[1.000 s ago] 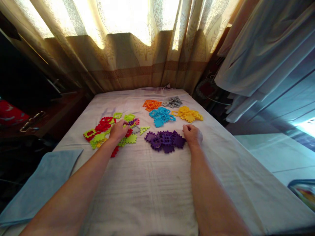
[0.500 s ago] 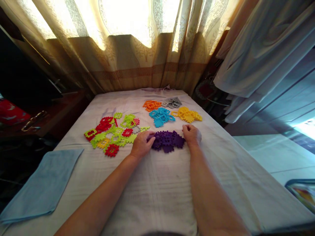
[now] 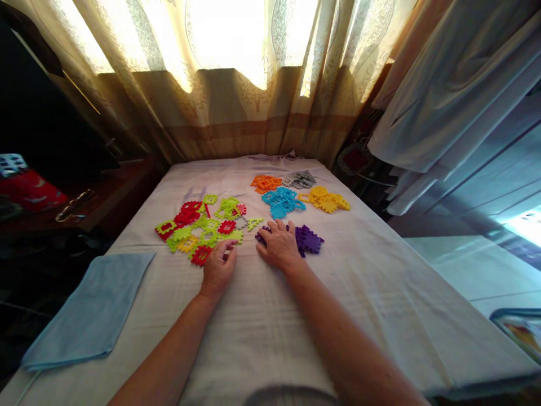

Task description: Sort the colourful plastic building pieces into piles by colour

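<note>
Flat plastic puzzle pieces lie sorted by colour on a white sheet [image 3: 262, 316]. My right hand [image 3: 279, 245] lies flat, fingers spread, on the purple pile [image 3: 310, 239]. My left hand [image 3: 218, 268] rests on the sheet just below a mixed heap of green and red pieces [image 3: 198, 225], its fingers curled near a red piece [image 3: 200, 255]; nothing shows in them. Farther back sit a blue pile [image 3: 282, 202], an orange pile [image 3: 265, 182], a grey pile [image 3: 299, 180] and a yellow pile [image 3: 325, 199].
A folded light-blue cloth [image 3: 91, 310] lies at the sheet's left edge. Curtains [image 3: 236, 101] hang behind the far end. A dark wooden cabinet [image 3: 84, 203] stands to the left, and the floor [image 3: 473, 265] drops away on the right.
My right hand moved left from the purple pile's right edge onto its top. My left hand left the purple pile and drew back toward the green and red heap.
</note>
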A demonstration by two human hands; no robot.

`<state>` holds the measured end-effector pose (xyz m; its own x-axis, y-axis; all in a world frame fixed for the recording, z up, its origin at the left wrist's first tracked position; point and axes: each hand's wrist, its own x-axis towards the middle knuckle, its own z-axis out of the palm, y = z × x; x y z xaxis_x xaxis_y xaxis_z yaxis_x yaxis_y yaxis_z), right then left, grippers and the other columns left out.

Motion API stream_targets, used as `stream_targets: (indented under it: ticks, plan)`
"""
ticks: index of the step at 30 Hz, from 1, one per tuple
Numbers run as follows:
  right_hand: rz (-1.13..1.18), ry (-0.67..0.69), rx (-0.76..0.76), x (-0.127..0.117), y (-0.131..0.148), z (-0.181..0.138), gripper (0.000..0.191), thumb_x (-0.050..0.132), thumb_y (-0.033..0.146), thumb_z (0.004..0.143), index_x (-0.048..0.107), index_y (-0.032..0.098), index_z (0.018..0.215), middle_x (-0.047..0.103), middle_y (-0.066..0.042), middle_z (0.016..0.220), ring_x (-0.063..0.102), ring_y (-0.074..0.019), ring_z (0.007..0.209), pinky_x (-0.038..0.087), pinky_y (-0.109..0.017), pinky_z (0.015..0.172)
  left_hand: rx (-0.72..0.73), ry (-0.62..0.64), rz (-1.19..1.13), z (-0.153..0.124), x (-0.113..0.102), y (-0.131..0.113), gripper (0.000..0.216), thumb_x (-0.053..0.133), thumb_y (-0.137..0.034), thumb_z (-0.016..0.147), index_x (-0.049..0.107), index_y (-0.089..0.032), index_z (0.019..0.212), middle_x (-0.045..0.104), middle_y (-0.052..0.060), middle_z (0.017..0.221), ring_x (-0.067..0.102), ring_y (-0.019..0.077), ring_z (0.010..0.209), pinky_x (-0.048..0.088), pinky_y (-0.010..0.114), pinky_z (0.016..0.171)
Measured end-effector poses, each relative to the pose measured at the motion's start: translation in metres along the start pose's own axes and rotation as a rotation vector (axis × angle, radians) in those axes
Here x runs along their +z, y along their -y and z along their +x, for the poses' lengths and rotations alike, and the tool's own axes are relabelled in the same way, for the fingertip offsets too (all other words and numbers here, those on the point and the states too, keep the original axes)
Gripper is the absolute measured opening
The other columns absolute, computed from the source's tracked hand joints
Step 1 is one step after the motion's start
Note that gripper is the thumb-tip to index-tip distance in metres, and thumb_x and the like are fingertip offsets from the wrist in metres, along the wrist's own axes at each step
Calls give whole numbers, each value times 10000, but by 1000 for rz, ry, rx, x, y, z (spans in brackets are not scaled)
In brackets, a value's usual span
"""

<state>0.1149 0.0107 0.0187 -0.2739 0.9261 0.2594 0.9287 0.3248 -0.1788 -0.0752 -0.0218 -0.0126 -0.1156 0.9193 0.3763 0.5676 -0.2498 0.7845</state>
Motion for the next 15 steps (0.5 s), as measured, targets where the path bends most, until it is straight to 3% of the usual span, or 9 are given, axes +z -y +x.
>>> stream_targets:
  ticks: [8, 15]
  plan:
    - [-40, 24, 87, 6, -12, -6, 334, 462, 381, 945, 667, 304, 1198, 586, -98, 1348, 465, -279, 1233, 228, -560, 1067, -35, 7, -27, -4, -6, 2, 274, 519, -325, 837, 693, -192, 1003, 701, 55, 904, 658, 157, 746, 573, 281, 688]
    - [-69, -18, 152, -1, -55, -14, 336, 500, 376, 921, 690, 287, 1183, 614, -104, 1321, 506, -282, 1201, 251, -532, 1051, -37, 11, -51, -3, -5, 2, 266, 523, -331, 831, 693, -194, 982, 699, 50, 882, 652, 150, 704, 572, 279, 668]
